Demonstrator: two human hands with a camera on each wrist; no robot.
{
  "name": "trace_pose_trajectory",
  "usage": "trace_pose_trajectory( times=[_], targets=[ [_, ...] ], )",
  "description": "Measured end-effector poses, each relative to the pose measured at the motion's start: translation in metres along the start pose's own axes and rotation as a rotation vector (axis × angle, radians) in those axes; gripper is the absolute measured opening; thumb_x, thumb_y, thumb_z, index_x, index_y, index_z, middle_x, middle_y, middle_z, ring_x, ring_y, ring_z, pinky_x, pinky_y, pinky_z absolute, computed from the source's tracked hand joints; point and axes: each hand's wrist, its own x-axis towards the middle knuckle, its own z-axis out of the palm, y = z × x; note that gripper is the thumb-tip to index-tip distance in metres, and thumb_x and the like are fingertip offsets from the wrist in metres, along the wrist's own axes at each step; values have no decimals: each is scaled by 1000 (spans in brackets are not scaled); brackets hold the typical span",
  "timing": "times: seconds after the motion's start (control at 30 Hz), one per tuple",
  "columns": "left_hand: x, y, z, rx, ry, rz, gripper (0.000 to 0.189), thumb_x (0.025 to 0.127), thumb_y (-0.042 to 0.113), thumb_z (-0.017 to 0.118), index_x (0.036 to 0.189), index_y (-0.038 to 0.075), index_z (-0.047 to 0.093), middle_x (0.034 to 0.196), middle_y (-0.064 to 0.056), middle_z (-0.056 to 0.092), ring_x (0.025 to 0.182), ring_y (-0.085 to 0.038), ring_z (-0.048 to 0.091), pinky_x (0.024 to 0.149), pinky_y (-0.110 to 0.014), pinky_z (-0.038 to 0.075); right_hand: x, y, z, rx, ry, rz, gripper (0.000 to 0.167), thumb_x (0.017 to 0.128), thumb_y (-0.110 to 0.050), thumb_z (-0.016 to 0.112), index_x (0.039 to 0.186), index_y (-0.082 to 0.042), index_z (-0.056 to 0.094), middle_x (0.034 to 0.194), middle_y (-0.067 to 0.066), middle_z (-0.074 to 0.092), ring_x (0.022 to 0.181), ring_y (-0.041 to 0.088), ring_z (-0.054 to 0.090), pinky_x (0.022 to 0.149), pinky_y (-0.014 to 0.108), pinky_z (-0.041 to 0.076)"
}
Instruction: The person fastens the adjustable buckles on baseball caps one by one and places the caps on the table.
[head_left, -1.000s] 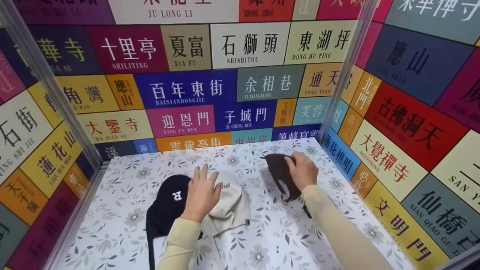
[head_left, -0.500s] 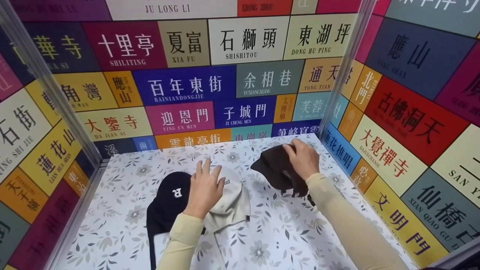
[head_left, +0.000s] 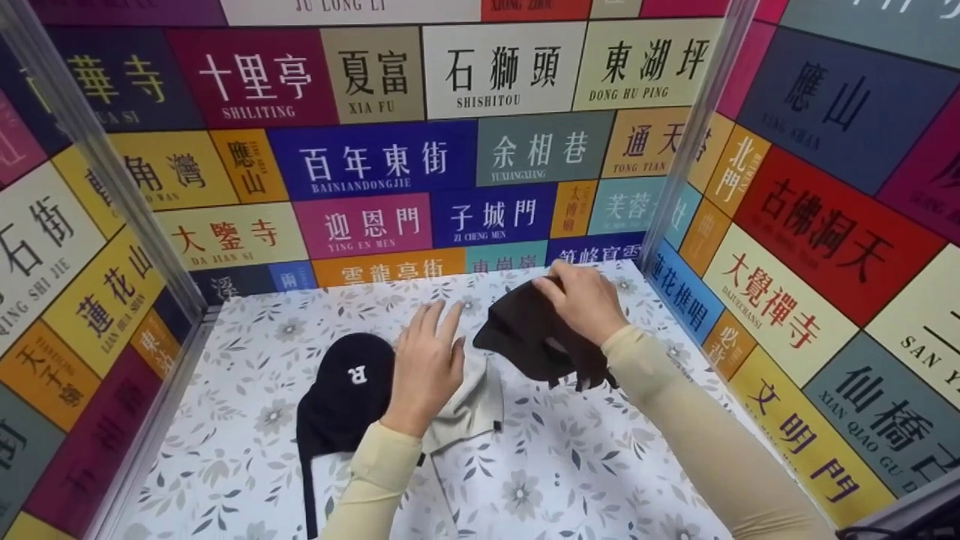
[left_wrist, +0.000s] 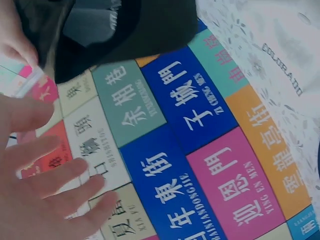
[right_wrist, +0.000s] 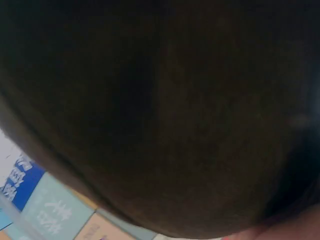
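Note:
My right hand (head_left: 589,300) grips a dark brown baseball cap (head_left: 517,330) by its edge, holding it up over the right side of the table. That cap (right_wrist: 175,125) fills most of the right wrist view, a bit of hand (right_wrist: 295,225) showing at the lower right. My left hand (head_left: 427,367), fingers spread, holds nothing and hovers above a cream cap (head_left: 476,405), partly covering it. Dark lettering shows on the cream cap (left_wrist: 280,70) in the left wrist view. Beside it on the left lies a black cap (head_left: 337,405) with a white R.
The table (head_left: 247,405) has a white cover with a grey leaf and flower print. Colourful panels with Chinese lettering (head_left: 375,165) wall it at the back and both sides. Metal posts (head_left: 675,142) stand at the corners.
My right hand has lifted the brown cap and brought it leftward, turning it so more of its crown shows. The left hand has shifted slightly right and away, still empty.

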Motion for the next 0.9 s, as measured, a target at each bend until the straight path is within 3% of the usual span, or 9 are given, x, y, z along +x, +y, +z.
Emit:
trace_pose_trajectory(
  times=[0.07, 0.17, 0.27, 0.47, 0.67, 0.9],
  targets=[
    [0, 3, -1, -24, 55, 37, 56, 86, 11, 72, 140, 11, 58, 134, -16, 59, 124, -37, 54, 92, -55, 48, 1, -9, 1, -9, -38, -34, 31, 100, -46, 58, 85, -18, 56, 74, 1, 55, 69, 24, 52, 64, 39, 41],
    [-3, 5, 1, -61, 79, 82, 60, 83, 7, 70, 141, 11, 56, 132, -15, 59, 123, -35, 55, 94, -54, 48, 1, -19, 6, -16, -94, -82, 29, 100, -41, 61, 83, -18, 58, 75, 0, 58, 69, 24, 53, 64, 40, 42],
    [-11, 4, 8, -90, 33, 95, 69, 83, 6, 67, 149, 14, 48, 139, -15, 55, 127, -33, 52, 95, -52, 48, 2, -28, 15, -13, -173, -114, 30, 100, -41, 61, 83, -17, 60, 75, 0, 59, 69, 24, 53, 65, 39, 42],
    [-35, 0, 34, -109, -106, 51, 92, 84, 10, 70, 161, 26, 23, 154, -15, 39, 136, -29, 44, 86, -50, 51, 2, -34, 45, 16, -323, -103, 32, 100, -44, 59, 84, -16, 62, 75, 1, 59, 68, 21, 52, 65, 38, 43],
    [-48, -8, 53, -17, -143, 32, 93, 81, 11, 75, 160, 20, 27, 136, -14, 53, 104, -30, 62, 78, -47, 53, 4, -42, 70, 28, -350, -123, 30, 101, -39, 60, 83, -14, 62, 74, 1, 59, 68, 21, 53, 66, 39, 44],
    [-50, -17, 51, 119, -108, -20, 80, 80, 8, 73, 154, 14, 41, 111, -9, 61, 75, -26, 62, 63, -40, 53, 9, -56, 81, 45, -340, -118, 30, 98, -43, 62, 85, -17, 64, 76, -1, 61, 69, 21, 55, 67, 38, 44]
  ],
)
